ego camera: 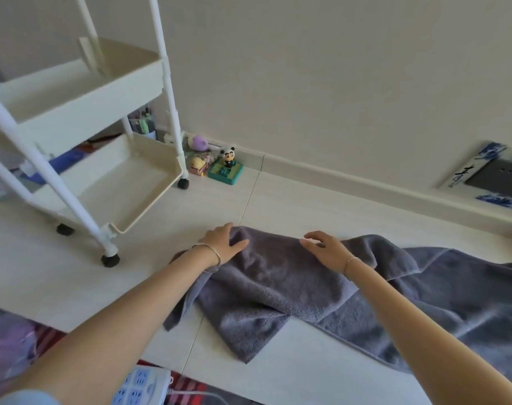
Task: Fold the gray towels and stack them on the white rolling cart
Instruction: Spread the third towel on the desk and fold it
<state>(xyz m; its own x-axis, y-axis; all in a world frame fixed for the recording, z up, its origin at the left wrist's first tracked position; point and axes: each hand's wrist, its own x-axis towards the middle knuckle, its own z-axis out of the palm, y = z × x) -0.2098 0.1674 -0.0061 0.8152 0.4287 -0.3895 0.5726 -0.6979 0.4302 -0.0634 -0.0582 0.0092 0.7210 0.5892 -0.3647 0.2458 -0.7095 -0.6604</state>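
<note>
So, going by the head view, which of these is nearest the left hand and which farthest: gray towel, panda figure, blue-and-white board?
1. gray towel, right under the left hand, touching it.
2. panda figure, straight ahead, beyond the towel.
3. blue-and-white board, far off to the right.

A single wide-angle camera, worn on the person's head, is looking forward and down, with the left hand [222, 244] and right hand [327, 249] lying at mid-frame, stretched out from the near edge. It is viewing the tiled floor [307, 200] from close above and facing the far wall [336, 83], with the white rolling cart [82, 92] standing far left and the gray towel [278, 282] spreading right.
</note>
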